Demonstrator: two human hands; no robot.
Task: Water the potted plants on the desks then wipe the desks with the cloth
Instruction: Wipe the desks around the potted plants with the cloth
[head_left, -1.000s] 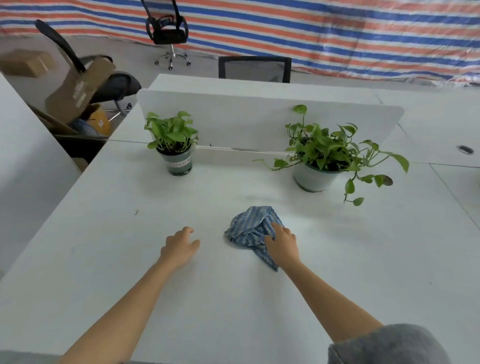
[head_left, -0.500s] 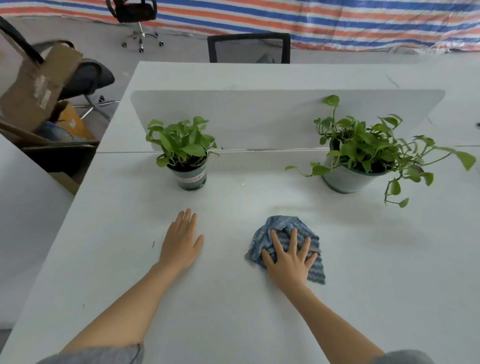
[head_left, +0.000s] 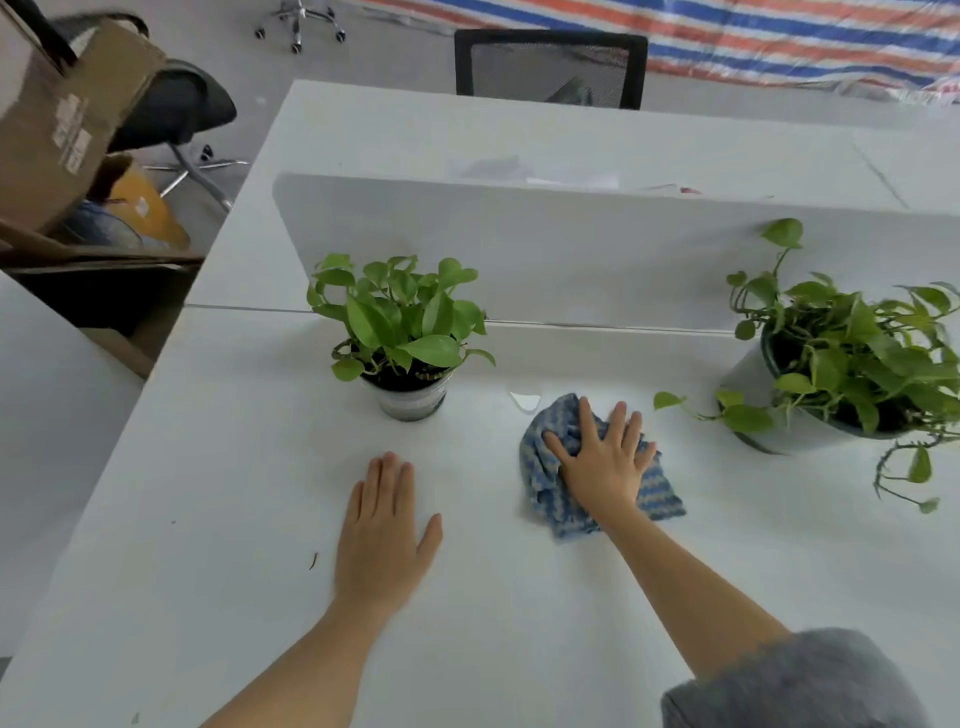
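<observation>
right hand (head_left: 602, 467): flat, fingers spread, pressing blue cloth (head_left: 550, 483), partly hidden | cloth: desk (head_left: 208, 519) centre, small plant (head_left: 405, 332) at 10 o'clock | left hand (head_left: 382, 535): flat, empty | large plant (head_left: 852, 364): cut off, 3 o'clock

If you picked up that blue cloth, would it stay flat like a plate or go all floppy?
Probably floppy: the cloth lies crumpled in soft folds under the right hand, so it would likely droop. It also looks light and thin for its size. Pushed, it seems likelier to bunch up and slide on the smooth desk than to roll.
</observation>
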